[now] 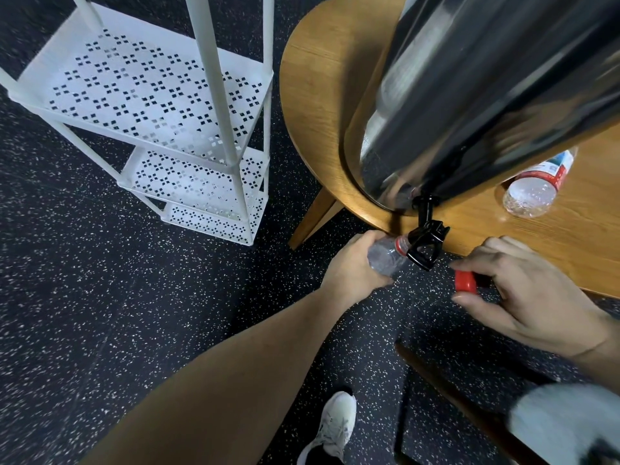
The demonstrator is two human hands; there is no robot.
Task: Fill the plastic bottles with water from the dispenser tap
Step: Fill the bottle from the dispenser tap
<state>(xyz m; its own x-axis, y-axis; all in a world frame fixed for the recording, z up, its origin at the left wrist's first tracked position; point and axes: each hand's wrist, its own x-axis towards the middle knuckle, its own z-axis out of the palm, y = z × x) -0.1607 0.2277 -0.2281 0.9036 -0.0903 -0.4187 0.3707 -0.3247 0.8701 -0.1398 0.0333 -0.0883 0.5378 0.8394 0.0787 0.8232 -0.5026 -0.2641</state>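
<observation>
A dark rubber floor [100, 313] flecked with white fills the frame, with a round wooden table [322, 105] at the upper right. Just off the table's edge, at centre right, a clear plastic bottle [385, 260] with a red neck ring is tilted, its open mouth up against the black plastic tap [425, 241]. The left hand [355, 266] grips the bottle's body, fingers wrapped round it. Just right of the tap, the right hand [523, 290] pinches a red screw cap [465, 281] between thumb and fingers. The tap juts from the base of a tall, shiny steel dispenser [486, 95] standing on the table. A second clear plastic bottle [533, 189] with a red and white label stands on the table beside the dispenser, at the right edge. A white perforated metal shelf rack [144, 105] stands at the upper left. A white sneaker [332, 427] shows at the bottom centre.
</observation>
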